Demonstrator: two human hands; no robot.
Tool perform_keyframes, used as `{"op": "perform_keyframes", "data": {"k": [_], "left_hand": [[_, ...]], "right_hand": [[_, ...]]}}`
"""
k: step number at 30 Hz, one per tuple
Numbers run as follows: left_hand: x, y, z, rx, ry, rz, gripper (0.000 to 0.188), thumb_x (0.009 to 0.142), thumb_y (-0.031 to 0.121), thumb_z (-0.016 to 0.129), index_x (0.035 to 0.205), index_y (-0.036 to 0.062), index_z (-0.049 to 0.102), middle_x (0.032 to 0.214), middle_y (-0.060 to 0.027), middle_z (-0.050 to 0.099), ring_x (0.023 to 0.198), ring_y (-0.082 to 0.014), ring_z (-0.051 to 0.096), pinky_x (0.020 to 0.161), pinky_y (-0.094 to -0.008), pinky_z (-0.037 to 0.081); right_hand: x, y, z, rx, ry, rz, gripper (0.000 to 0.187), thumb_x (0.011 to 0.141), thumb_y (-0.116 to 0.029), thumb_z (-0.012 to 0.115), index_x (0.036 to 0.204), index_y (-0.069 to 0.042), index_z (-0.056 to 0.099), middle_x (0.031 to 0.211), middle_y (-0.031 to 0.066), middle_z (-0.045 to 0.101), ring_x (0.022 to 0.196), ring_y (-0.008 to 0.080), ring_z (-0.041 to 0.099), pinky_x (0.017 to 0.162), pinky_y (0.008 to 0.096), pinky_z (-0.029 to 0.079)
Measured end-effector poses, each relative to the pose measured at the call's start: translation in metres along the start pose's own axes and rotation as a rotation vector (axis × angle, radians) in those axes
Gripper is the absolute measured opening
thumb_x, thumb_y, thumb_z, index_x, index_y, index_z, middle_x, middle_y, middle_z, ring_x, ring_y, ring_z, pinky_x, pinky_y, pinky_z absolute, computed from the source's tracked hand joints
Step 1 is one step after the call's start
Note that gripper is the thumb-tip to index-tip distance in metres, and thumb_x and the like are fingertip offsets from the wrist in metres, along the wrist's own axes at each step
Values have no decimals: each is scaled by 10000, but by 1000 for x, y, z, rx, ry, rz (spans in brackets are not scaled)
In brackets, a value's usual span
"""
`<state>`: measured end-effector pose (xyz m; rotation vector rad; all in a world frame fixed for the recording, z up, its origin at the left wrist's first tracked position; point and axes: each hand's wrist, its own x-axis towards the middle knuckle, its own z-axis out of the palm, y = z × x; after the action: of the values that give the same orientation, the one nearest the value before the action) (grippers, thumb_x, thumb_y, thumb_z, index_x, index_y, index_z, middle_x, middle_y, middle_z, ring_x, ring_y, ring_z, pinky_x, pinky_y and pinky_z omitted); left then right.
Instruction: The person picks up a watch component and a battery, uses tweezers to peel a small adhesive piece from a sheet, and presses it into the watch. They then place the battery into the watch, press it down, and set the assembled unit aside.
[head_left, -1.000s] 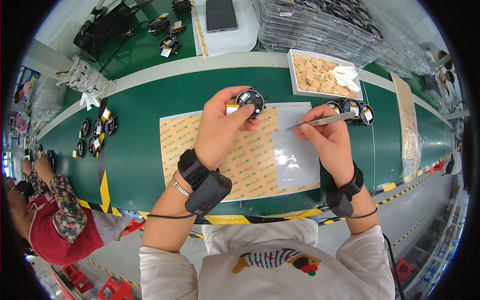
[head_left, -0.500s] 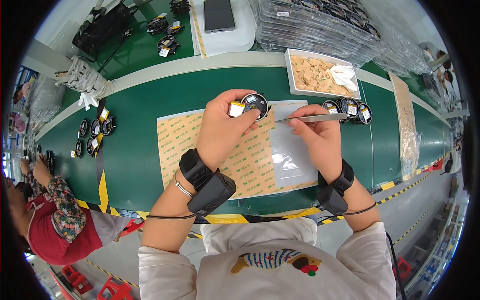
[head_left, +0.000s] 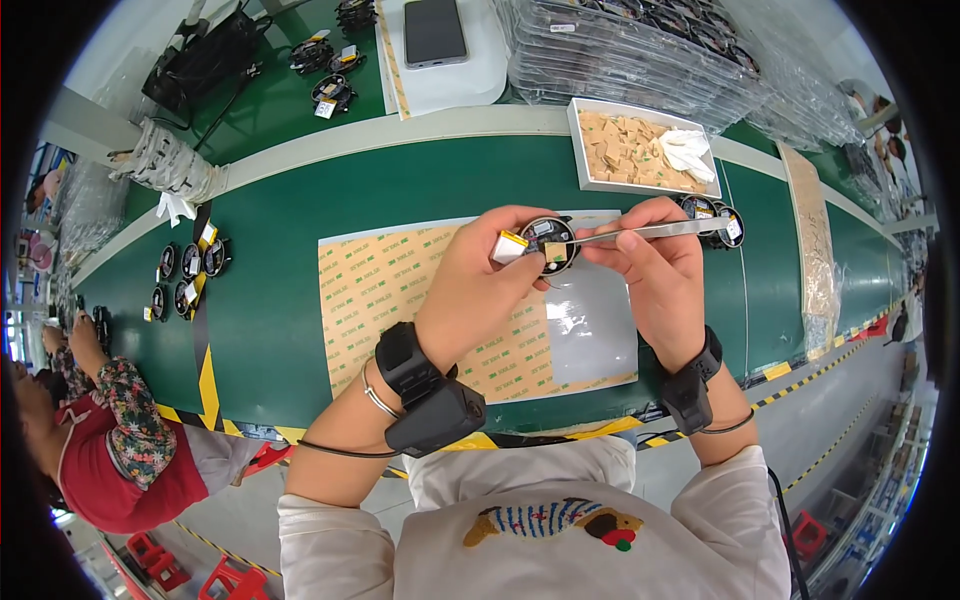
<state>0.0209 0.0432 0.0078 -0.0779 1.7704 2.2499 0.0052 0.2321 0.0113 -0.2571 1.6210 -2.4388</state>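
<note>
My left hand (head_left: pixel 470 290) grips a round black electronic module (head_left: pixel 541 229) between thumb and fingers, above the adhesive sheet. A small white and yellow battery (head_left: pixel 509 247) juts from the module's left side. On its open face lies a small tan adhesive square (head_left: pixel 555 252), close to my left thumb. My right hand (head_left: pixel 662 285) is closed on metal tweezers (head_left: pixel 655 231), held nearly level with the tips pointing left at the module. Whether the tips touch the square, I cannot tell. Beneath both hands is the tan printed adhesive sheet (head_left: pixel 385 300), its right part bare, shiny backing.
A white box (head_left: pixel 577 150) of tan paper pieces and a white cloth stands behind my right hand. Further round modules (head_left: pixel 732 226) lie right of it; several more (head_left: pixel 190 260) lie left. Clear plastic trays (head_left: pixel 600 70) and a phone (head_left: pixel 435 32) sit behind. Another person (head_left: pixel 130 450) works at left.
My left hand has moved right and slightly down with the module. The tweezers' tips, earlier apart from the module, are now over it. A tan square now shows on its face.
</note>
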Motion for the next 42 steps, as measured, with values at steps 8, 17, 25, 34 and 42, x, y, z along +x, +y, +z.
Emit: {"op": "perform_keyframes", "data": {"k": [8, 17, 25, 34, 42], "left_hand": [[-3, 0, 8, 10, -19, 7, 263, 823, -10, 539, 1082, -37, 570, 895, -54, 592, 712, -105, 590, 626, -222, 500], [-4, -2, 13, 149, 84, 46, 156, 822, -4, 549, 966, -47, 592, 794, -42, 605, 695, -75, 551, 597, -226, 467], [-5, -2, 10, 3, 14, 7, 236, 800, -15, 495, 1019, -6, 581, 831, -40, 607, 658, -66, 529, 577, -217, 455], [-1, -2, 2, -81, -99, -94, 365, 808, -9, 455, 1167, 48, 486, 1018, -74, 634, 730, -61, 540, 632, -186, 457], [-5, -2, 11, 20, -42, 46, 399, 815, -29, 510, 1198, 45, 431, 923, -35, 544, 672, -74, 538, 587, -200, 454]], "right_hand": [[-3, 5, 1, -206, -3, -125, 105, 857, 20, 545, 955, 4, 511, 949, 125, 606, 912, 220, 624, 799, 318, 529], [-12, 6, 1, -771, -175, -436, 122, 834, 84, 545, 943, 35, 525, 1014, 153, 573, 899, 206, 605, 804, 309, 504], [-7, 7, 5, -303, -83, -214, 106, 847, 50, 544, 946, 23, 520, 985, 151, 592, 884, 206, 610, 799, 326, 509], [17, -10, -13, -353, 150, -286, 99, 858, -26, 575, 949, 2, 545, 898, 114, 631, 787, 130, 593, 704, 254, 491], [33, -32, -44, -1152, 334, -362, 95, 839, -15, 575, 931, 9, 579, 852, 53, 610, 711, 74, 528, 601, 197, 407]]}}
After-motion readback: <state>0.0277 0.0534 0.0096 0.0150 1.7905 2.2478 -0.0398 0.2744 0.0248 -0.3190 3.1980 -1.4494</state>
